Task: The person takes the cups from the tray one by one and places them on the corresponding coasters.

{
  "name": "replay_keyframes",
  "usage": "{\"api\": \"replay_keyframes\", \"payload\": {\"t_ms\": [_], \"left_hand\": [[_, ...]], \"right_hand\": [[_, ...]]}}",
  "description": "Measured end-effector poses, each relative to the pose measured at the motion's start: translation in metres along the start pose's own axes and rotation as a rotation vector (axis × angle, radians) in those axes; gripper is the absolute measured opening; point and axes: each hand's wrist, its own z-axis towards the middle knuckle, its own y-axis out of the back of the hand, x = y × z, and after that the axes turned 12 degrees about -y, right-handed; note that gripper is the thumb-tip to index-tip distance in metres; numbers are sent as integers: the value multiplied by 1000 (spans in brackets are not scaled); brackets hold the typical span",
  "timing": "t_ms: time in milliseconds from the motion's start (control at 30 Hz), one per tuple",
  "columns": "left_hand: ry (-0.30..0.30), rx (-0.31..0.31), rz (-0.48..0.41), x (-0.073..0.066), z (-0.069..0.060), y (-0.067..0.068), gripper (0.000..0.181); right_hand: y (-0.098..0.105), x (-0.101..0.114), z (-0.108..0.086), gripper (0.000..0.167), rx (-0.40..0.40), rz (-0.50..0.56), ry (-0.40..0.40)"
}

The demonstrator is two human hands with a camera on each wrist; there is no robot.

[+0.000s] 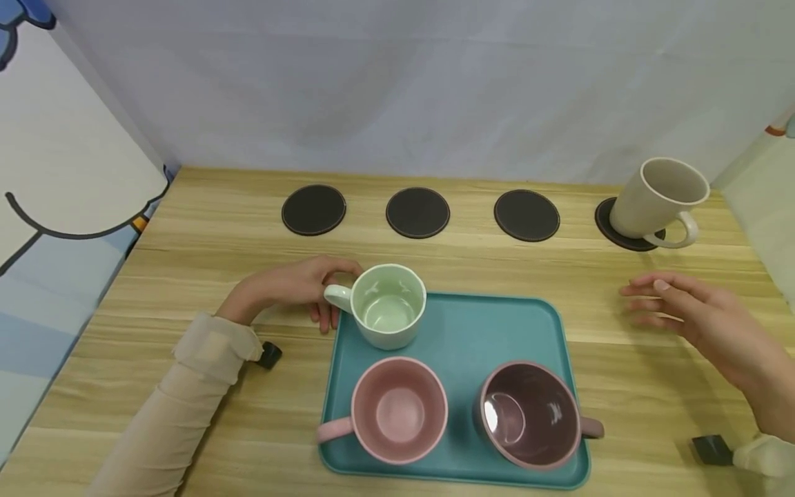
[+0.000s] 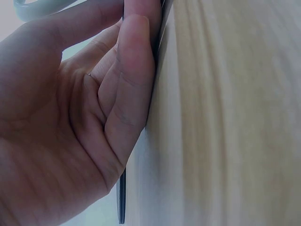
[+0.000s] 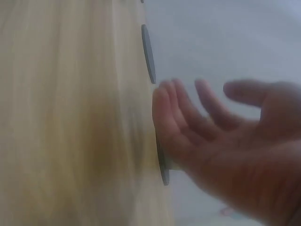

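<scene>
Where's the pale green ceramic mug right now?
In the head view, the pale green ceramic mug is at the far left corner of the teal rectangular tray, beyond the round light pink mug and beside the left hand.

In the head view, the green mug (image 1: 388, 324)'s handle covers part of the left hand (image 1: 292, 284); whether its fingers touch cannot be told. The beige mug (image 1: 649, 203) at 3 o'clock hides part of its coaster (image 1: 605, 222). The left sleeve (image 1: 195, 386) is cut off toward 8 o'clock, the worktop (image 1: 267, 462) at 6. In the left wrist view, a pale curved rim (image 2: 37, 15) between 10 and 11 o'clock is cropped. In the right wrist view, the blurred right hand (image 3: 221, 136), its wrist cut off toward 4 o'clock, hides part of a dark disc (image 3: 164, 174).
</scene>
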Motion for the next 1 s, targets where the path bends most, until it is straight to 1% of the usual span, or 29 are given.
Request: {"api": "replay_keyframes", "payload": {"t_ms": [133,200,267,400,433,533,633,767,867,1000], "left_hand": [[-8,7,-13,0,0,0,39],[-11,10,-17,0,1,0,36],[-10,10,-19,0,1,0,37],[-12,10,-14,0,0,1,36],[-14,11,-12,0,0,1,36],[-21,15,-10,0,0,1,35],[-29,17,-8,0,-1,1,34],[-30,16,0,2,-1,0,34],[-24,18,7,3,-1,0,35],[-24,19,8,3,0,1,37]], "right_hand": [[-6,1,-4,36,115,-128,38],[-9,1,-7,36,192,-156,58],[-13,2,-10,38,248,-199,72],[-22,4,-13,39,321,-249,81],[-24,5,-14,39,329,-263,74],[-31,6,-16,39,380,-250,64],[-39,5,-16,43,481,-216,113],[-49,2,-13,49,649,-140,195],[-58,1,-13,52,736,-108,221],[-67,2,-15,52,779,-149,237]]}}
